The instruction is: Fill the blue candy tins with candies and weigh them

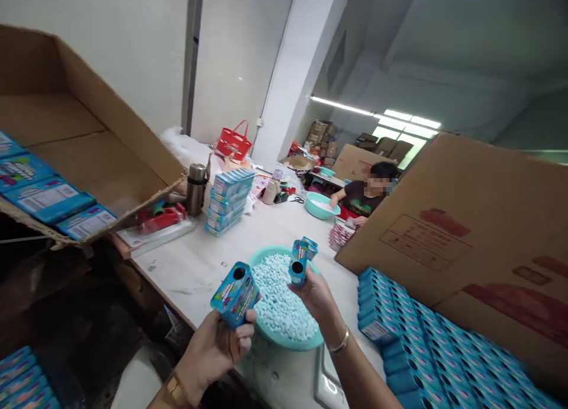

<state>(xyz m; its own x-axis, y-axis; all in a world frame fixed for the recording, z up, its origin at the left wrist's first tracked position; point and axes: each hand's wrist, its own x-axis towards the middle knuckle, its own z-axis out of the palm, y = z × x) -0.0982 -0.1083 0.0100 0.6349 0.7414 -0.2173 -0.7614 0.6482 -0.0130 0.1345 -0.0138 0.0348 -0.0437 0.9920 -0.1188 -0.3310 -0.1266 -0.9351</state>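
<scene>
The windows [399,131] and tube light [341,105] are blown out, the floor [106,314] is sunk in shadow; picture edges are stretched.

The boxes [237,298] are blue with multicoloured print, the basin [284,343] turquoise, pellets [281,293] pale blue.

Blue printed box [234,299] in your left hand [222,345], tilted, round dark hole at upper end. Another blue box [299,256] in your right hand [316,295], dark hole toward you, above teal basin [290,343] of pale-blue pellets [281,296].
</scene>
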